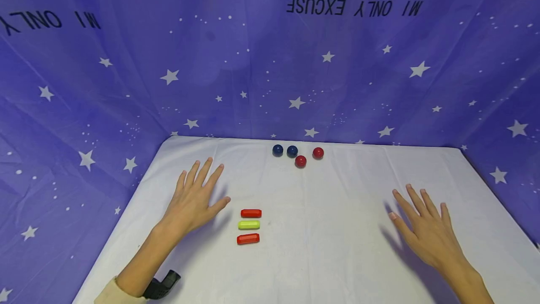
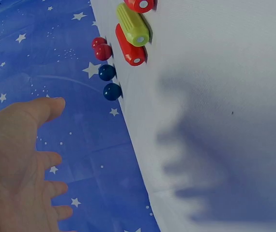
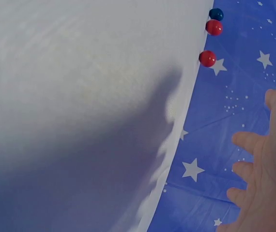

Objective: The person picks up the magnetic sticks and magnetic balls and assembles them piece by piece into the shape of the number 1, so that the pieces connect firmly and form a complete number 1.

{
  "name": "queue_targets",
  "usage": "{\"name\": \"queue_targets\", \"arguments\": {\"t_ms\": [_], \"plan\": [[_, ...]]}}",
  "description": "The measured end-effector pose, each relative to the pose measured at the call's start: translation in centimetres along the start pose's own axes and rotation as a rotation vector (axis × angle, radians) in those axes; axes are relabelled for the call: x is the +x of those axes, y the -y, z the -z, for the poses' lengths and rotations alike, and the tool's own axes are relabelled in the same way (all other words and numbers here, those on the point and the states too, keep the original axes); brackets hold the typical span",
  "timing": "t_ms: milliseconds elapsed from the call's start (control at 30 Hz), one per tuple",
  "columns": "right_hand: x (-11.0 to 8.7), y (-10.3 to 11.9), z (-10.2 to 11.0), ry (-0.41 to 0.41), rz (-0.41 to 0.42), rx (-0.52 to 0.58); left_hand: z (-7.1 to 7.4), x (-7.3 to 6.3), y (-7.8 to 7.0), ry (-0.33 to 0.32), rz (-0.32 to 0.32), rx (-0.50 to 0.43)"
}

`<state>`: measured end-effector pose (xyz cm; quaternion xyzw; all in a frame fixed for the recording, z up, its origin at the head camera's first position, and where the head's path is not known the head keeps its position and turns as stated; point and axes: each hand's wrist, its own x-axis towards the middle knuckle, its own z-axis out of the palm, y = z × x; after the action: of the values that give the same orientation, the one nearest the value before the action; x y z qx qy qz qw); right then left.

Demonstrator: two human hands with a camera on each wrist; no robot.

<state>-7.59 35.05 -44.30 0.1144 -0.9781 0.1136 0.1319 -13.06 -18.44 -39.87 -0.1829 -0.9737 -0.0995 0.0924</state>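
My left hand (image 1: 191, 205) hovers over the left side of the white table with fingers spread, holding nothing. Just right of its thumb lie three short ribbed pieces in a column: a red piece (image 1: 251, 213), a yellow-green piece (image 1: 249, 224) and another red piece (image 1: 248, 239). On the right side, my right hand (image 1: 432, 233) is also held above the cloth, fingers apart and nothing in it. Near the table's back edge sit two dark blue balls (image 1: 277, 150) and two red balls (image 1: 300, 161). The left wrist view shows the left palm (image 2: 12, 164) beside its shadow.
A white cloth covers the table (image 1: 329, 247). Purple-blue fabric (image 1: 253, 60) with stars and lettering hangs behind it and along both sides. A black strap-like object (image 1: 162, 286) shows at the left wrist, by a beige sleeve (image 1: 118, 293).
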Motion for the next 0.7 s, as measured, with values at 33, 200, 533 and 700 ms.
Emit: {"name": "queue_targets", "arguments": {"t_ms": [33, 200, 533, 700], "plan": [[-0.02, 0.02, 0.02, 0.000, 0.000, 0.001, -0.01, 0.00, 0.00, 0.000, -0.001, 0.000], [-0.12, 0.07, 0.12, 0.005, 0.002, 0.001, -0.02, -0.06, 0.00, 0.000, -0.004, -0.002], [-0.15, 0.14, 0.28, -0.004, 0.000, 0.019, 0.03, -0.16, -0.07, 0.002, -0.004, -0.018], [0.03, 0.12, 0.20, -0.020, 0.009, 0.086, 0.05, -0.22, -0.24, 0.004, 0.000, -0.098]]}}
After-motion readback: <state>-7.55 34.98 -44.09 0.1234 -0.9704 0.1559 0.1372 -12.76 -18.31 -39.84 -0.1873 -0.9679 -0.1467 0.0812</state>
